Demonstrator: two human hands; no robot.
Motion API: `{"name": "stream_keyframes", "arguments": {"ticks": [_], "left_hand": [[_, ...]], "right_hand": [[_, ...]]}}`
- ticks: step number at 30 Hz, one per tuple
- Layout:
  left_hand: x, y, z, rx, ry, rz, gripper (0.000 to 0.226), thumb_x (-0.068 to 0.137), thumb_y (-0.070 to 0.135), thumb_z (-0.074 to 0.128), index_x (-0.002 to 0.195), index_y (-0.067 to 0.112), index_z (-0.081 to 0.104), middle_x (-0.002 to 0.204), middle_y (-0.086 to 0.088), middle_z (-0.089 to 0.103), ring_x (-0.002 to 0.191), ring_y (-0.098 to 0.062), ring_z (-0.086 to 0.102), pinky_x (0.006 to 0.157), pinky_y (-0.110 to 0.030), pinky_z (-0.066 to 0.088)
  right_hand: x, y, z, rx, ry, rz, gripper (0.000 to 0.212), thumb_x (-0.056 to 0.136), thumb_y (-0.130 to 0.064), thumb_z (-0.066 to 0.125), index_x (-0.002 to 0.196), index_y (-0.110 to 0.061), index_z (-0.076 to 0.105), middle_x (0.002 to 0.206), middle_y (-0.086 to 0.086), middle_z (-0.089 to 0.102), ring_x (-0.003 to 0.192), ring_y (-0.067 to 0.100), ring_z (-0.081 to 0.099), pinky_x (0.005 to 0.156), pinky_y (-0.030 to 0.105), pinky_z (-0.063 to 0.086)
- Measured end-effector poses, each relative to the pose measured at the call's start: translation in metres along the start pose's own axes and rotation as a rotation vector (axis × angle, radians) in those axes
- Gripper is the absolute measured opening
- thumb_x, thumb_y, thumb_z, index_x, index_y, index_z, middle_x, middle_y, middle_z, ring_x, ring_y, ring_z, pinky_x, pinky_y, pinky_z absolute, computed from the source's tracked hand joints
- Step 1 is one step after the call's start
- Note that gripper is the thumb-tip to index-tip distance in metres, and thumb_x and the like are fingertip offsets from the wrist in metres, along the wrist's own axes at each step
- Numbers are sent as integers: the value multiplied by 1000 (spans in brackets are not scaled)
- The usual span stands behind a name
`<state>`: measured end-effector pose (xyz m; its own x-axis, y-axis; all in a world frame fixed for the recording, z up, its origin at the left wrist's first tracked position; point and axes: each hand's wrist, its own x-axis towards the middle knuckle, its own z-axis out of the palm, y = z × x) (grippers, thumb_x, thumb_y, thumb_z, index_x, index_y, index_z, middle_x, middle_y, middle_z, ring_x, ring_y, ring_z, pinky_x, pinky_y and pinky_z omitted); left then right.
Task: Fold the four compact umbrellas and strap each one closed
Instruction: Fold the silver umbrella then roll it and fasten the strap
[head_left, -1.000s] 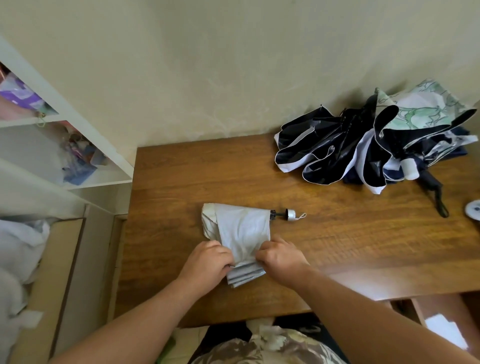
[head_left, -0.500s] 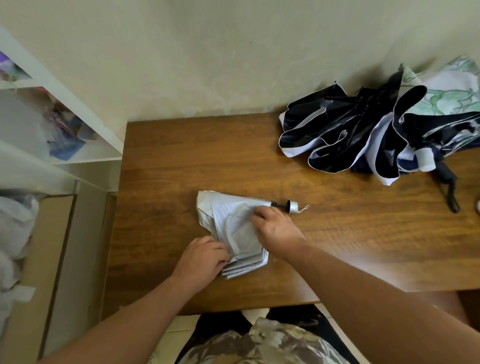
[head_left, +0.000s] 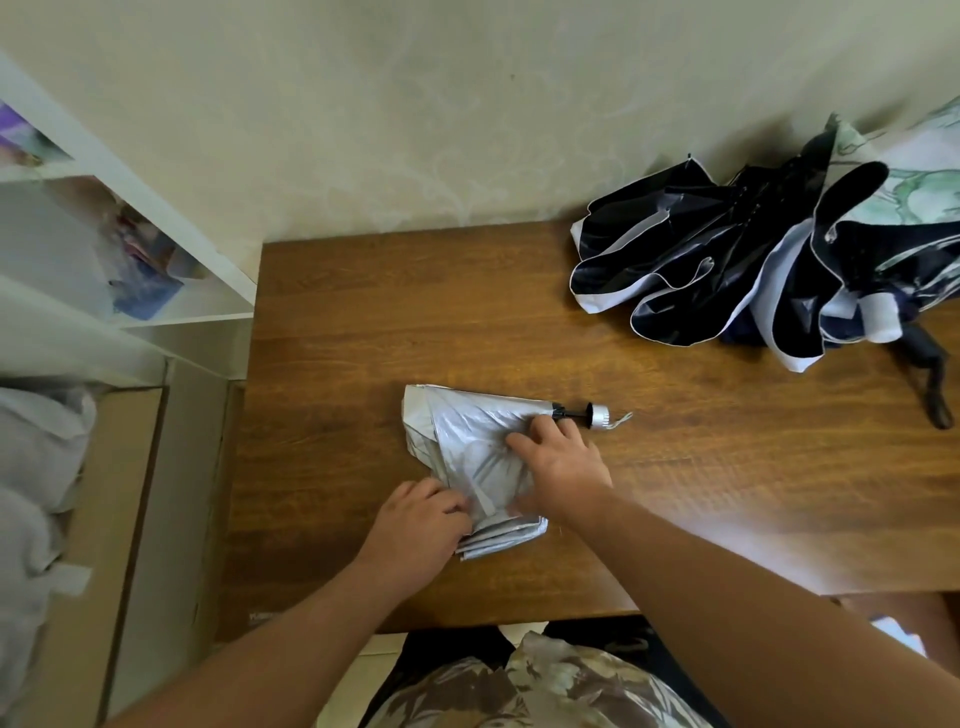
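Here a grained wooden table (head_left: 363, 322) carries a heap of glossy black, white-edged umbrellas (head_left: 753, 270) at its far right corner. Near the front edge lies a silver umbrella (head_left: 467, 441), its crinkled canopy pleated flat into a wedge. The right hand (head_left: 558, 467) presses spread fingers on the fabric; the left hand (head_left: 421, 525) pinches the pleats. A small silver cap (head_left: 600, 415) tips its black shaft.

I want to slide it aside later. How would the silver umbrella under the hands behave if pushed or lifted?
The silver umbrella looks floppy: its canopy lies in loose creased pleats, likely to spring open once released. Its shiny fabric probably slides easily on the wooden table. Being flattened, it seems unlikely to roll.
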<state>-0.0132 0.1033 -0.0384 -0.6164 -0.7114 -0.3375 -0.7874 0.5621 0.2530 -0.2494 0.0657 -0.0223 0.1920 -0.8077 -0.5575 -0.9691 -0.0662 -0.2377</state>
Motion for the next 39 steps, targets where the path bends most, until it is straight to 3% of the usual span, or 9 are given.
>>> {"name": "stream_keyframes", "arguments": {"ticks": [6,12,17,21,25,29,32,36,39], "left_hand": [[2,-6,-22,-241,-40,-222,22,100,42,53,116,42,69,112,23,67,114,-6,50,103,-37,40],[34,18,-32,-397,-114,-524,58,83,91,43,106,42,63,97,23,66,103,-9,55,98,-41,42],[49,29,-23,-691,-51,-766,44,86,79,55,99,38,64,95,19,69,95,-12,67,96,-45,54],[45,32,-22,-753,7,-613,31,101,40,63,78,22,72,75,3,69,73,-15,66,78,-45,60],[30,35,-27,-828,-5,-419,25,101,36,68,77,29,71,71,15,66,70,-2,60,67,-30,49],[5,33,-9,-540,20,-74,5,97,37,71,96,38,76,103,32,68,99,4,59,87,-27,47],[-9,27,10,-232,67,88,15,93,47,66,104,45,76,135,25,63,121,-10,56,95,-37,47],[-22,26,18,-49,52,170,11,90,48,68,94,45,77,131,23,65,124,-15,54,97,-41,48],[-30,27,14,47,-7,163,22,96,48,52,107,41,70,121,22,68,122,-13,52,101,-41,43]], "right_hand": [[-12,6,17,-90,27,11,108,72,-70,80,156,-45,16,158,0,14,144,33,21,114,56,36],[-14,5,17,-61,24,17,109,76,-69,78,159,-45,13,161,-2,8,147,33,15,118,56,30],[-16,5,20,-32,39,26,107,78,-67,78,160,-42,14,163,-5,6,148,32,14,119,53,27],[-19,6,25,-18,57,28,107,77,-68,77,160,-41,15,163,-6,7,149,30,12,120,55,27],[-21,7,28,-17,75,24,106,76,-68,78,160,-40,19,164,-7,7,149,29,12,118,56,28],[-20,8,26,-41,64,26,107,78,-67,77,162,-42,16,165,-7,5,148,29,13,116,55,30],[-19,8,26,-48,63,24,106,79,-67,75,162,-42,15,165,-7,6,147,29,14,115,54,30],[-19,8,29,-43,49,31,105,81,-68,73,163,-41,13,165,-6,4,149,30,10,119,55,27],[-24,8,34,-72,47,-15,92,87,-67,67,160,-47,13,167,-2,1,152,33,5,122,58,23]]}}
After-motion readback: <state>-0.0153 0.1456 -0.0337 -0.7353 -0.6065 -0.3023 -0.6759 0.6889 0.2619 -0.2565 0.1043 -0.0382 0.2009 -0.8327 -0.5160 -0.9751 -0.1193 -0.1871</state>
